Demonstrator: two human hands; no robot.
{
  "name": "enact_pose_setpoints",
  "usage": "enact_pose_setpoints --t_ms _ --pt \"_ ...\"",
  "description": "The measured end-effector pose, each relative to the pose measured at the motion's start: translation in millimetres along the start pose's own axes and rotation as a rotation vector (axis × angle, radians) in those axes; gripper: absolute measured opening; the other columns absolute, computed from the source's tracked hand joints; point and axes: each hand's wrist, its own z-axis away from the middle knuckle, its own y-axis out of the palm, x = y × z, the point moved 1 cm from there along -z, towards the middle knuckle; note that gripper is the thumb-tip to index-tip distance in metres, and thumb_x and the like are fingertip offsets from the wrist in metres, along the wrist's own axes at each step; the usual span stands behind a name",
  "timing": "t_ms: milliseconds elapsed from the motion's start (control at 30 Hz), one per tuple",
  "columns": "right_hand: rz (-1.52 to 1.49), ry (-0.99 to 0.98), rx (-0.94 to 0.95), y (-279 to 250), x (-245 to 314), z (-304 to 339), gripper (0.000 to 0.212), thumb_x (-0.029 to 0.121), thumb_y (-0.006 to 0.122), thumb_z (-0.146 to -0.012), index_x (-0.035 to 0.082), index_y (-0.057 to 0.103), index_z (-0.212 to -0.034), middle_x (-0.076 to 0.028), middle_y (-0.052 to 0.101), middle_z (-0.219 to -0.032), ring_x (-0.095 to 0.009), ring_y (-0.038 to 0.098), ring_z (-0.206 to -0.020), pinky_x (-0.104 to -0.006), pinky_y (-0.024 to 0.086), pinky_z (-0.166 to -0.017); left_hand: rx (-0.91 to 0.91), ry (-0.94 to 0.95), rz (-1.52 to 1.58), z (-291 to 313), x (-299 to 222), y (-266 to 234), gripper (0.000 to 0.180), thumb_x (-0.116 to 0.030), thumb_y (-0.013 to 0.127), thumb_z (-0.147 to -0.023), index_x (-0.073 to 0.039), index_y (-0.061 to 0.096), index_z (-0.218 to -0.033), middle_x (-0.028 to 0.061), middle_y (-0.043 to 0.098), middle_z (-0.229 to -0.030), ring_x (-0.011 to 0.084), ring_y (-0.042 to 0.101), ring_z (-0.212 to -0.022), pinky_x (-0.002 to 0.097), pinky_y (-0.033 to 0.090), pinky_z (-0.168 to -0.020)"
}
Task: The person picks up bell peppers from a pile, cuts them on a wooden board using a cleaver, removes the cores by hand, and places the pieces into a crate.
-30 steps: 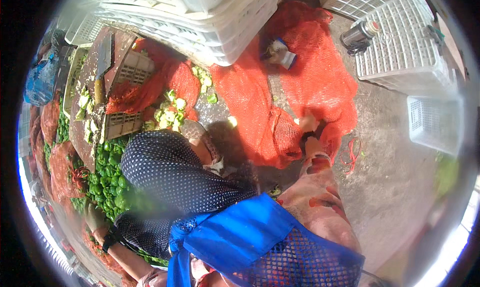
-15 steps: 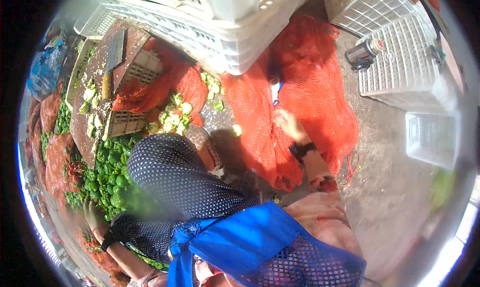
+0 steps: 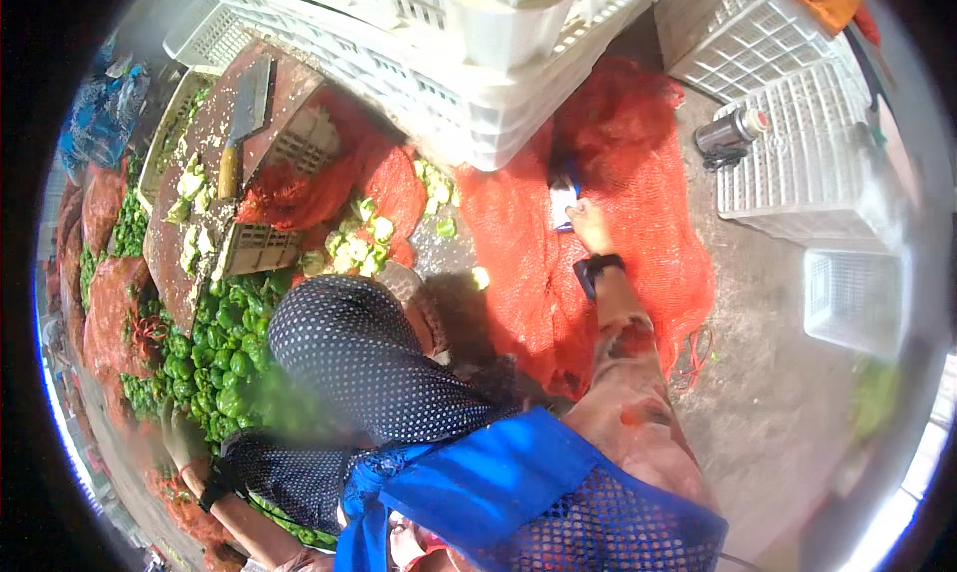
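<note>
Packet, wht/blue, on red net; R hand touching it, L hand nr peppers; can't tell either grip.

The right hand hid part of a packet too small to identify. Whether the left hand touched the peppers was unclear; some peppers were blurred. The top edge cut off the stacked crates, the bottom edge the blue apron.

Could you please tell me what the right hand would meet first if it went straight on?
The right hand would most likely meet the white-and-blue packet just ahead of it; depth is unclear, and they may already touch.
</note>
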Motion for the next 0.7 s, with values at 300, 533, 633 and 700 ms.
enact_pose_setpoints --t_ms 300,533,633,700 --pt "-1.133 -0.371 0.024 -125 55 123 0.016 0.016 0.058 -0.088 0.005 0.058 -0.1 -0.005 0.063 -0.096 -0.015 0.061 -0.092 -0.0306 0.049 -0.083 -0.14 -0.064 0.129 13 -45 33 0.042 -0.02 0.05 -0.094 -0.009 0.049 -0.134 0.0016 0.064 -0.084 0.0098 0.055 -0.061 0.0227 0.041 -0.049" --pt "-1.143 -0.395 -0.186 -199 64 186 0.033 0.014 0.055 -0.084 -0.003 0.055 -0.111 -0.012 0.065 -0.101 -0.021 0.066 -0.092 -0.032 0.055 -0.078 -0.107 0.235 -0.073 -42 20 25 0.043 -0.032 0.045 -0.1 -0.012 0.048 -0.138 0.0086 0.046 -0.14 0.0264 0.048 -0.122 0.0406 0.041 -0.1" --pt "-1.166 -0.571 -0.144 -232 64 209 0.044 0.013 0.053 -0.082 -0.009 0.05 -0.12 -0.019 0.064 -0.108 -0.028 0.064 -0.101 -0.0373 0.054 -0.086 -0.059 0.331 0.016 -55 22 24 0.043 -0.032 0.047 -0.099 -0.012 0.049 -0.138 0.0101 0.047 -0.139 0.0244 0.05 -0.121 0.0405 0.043 -0.098" --pt "-1.266 -0.535 -0.262 -264 62 213 0.041 0.014 0.051 -0.083 -0.008 0.052 -0.117 -0.018 0.063 -0.111 -0.031 0.062 -0.105 -0.0418 0.053 -0.088 -0.108 0.321 0.14 -50 12 31 0.041 -0.028 0.049 -0.099 -0.012 0.049 -0.137 0.0094 0.053 -0.133 0.0202 0.056 -0.109 0.0363 0.048 -0.09"
